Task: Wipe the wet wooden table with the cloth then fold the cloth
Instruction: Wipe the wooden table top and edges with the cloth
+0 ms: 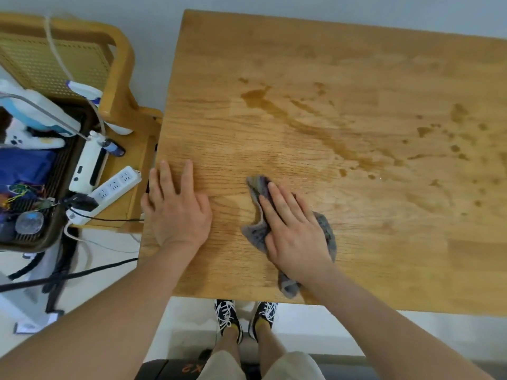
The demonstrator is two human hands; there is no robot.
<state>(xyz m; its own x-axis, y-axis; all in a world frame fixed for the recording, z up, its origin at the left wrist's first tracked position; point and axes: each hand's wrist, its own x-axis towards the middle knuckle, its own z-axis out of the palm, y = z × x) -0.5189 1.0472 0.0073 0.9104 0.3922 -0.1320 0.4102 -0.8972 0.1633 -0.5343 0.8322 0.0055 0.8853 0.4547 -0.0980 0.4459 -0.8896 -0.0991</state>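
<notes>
Cloth (258, 234), grey and crumpled, lies under the straight fingers (277, 198) of the right hand (295, 237), pressed flat near the table's (384, 256) front edge. Left hand (177, 208) rests flat, fingers spread, at the table's left edge. Wet streaks (301, 119) lie farther back.

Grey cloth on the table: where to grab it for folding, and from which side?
Probably the loose corner of the cloth by the table front edge, pinched from the person's side. It pokes out uncovered behind the flat right hand. The middle is bunched and pinned under the palm.
</notes>
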